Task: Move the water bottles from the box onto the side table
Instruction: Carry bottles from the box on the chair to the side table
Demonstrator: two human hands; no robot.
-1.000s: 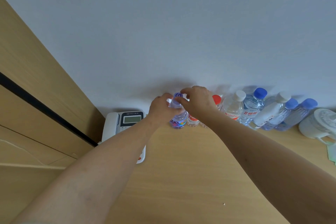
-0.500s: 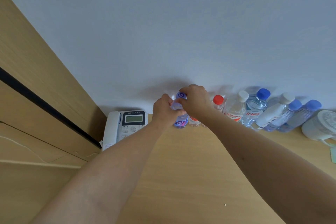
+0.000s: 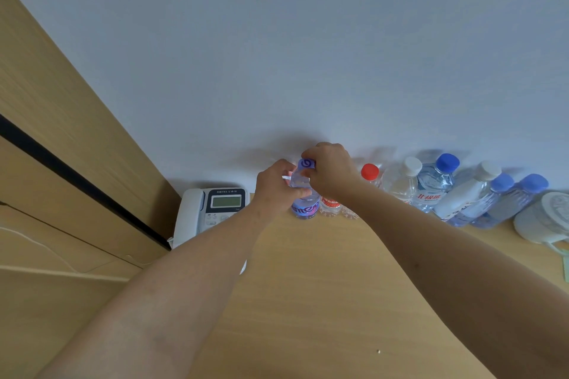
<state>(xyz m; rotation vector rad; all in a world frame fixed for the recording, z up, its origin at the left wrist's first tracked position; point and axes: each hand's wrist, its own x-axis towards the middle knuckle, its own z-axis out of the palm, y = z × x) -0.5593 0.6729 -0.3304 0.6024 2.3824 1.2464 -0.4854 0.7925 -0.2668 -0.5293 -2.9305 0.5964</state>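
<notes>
**Bottles lined along the wall; another being set at the left end**

We find a row of water bottles standing on the wooden side table (image 3: 323,286) against the wall, running from about 12 o'clock toward 2 o'clock in the head view. Counting from the right: two blue-capped bottles (image 3: 520,198) leaning together, a white-capped bottle (image 3: 468,194), a blue-capped bottle with red lettering (image 3: 434,184), a further white-capped bottle (image 3: 401,180) and a red-capped bottle (image 3: 369,172), partly hidden behind the forearm.

At the left end, near 12 o'clock, stands the purple-labelled bottle (image 3: 304,206), its base on the table. The left hand (image 3: 277,186) grips its shoulder with curled fingers; the right hand (image 3: 331,171) curls over the cap from above. A small red-labelled bottle (image 3: 330,205) stands just beside it, at its 3 o'clock.

A desk telephone (image 3: 212,209) sits at 10 o'clock of the held bottle, and a white lidded container (image 3: 545,218) ends the row at the far right.

The box is not in view, so we cannot tell how many bottles remain in it. We judge the task well advanced: the current placement needs only release.
</notes>
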